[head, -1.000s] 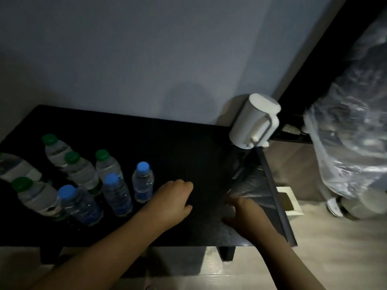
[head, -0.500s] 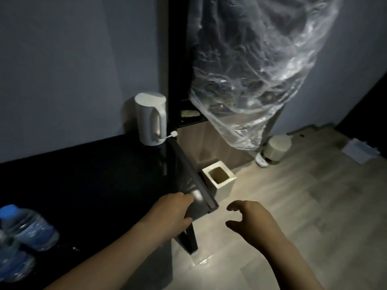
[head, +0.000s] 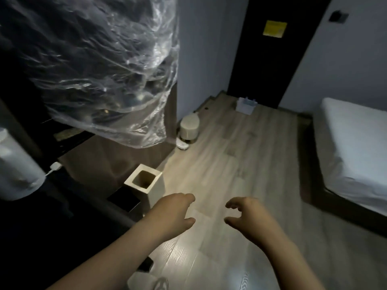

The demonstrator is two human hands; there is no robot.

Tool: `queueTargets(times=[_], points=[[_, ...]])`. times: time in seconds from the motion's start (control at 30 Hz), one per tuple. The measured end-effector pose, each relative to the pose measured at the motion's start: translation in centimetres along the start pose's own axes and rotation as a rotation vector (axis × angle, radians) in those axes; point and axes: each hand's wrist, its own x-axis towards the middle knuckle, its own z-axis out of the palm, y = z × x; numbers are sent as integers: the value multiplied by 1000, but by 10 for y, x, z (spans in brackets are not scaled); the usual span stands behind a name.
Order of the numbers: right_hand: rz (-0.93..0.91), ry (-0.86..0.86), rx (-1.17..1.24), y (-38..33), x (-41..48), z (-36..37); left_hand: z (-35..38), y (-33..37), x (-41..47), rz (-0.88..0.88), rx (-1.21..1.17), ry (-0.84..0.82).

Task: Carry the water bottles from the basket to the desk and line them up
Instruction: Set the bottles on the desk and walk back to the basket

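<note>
I have both hands out over the floor (head: 240, 174), and neither holds anything. The left hand (head: 173, 214) and right hand (head: 249, 216) are empty, fingers loosely curled, thumbs apart from them.

No bottles show in this view, so I cannot give their long axis or read any label. I cannot see a basket for sure either. My best guess is the pale tub (head: 245, 105) on the floor at the foot of the dark door (head: 272, 59), but it is too small to tell what it holds. It lies at about 12 o'clock from the right hand and 1 o'clock from the left, well apart from both. The right hand is slightly nearer, so I judge that side leads the reach once I close the gap.

The tabletop (head: 62, 216) sits at 9 o'clock of the left hand, with a kettle (head: 16, 170) on it. A square white bin (head: 154, 192) stands just beside its corner.

The only candidate for writing is a yellow sign (head: 272, 28) on the door, too blurred to read.
</note>
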Motion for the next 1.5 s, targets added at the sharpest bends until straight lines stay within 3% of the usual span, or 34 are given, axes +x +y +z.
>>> queueTargets(times=[0.2,0.63,1.13,1.5], points=[[155,78,-8,18,42,-24,-12,2,87,173,68,-53],[344,96,30,26,144,-56,-39,-27,236,325,160,-141],[353,129,24,134,318,-157,-52,27,456,297,259,-151],[314,80,28,185,455,-215,-61,31,607,262,198,-164]])
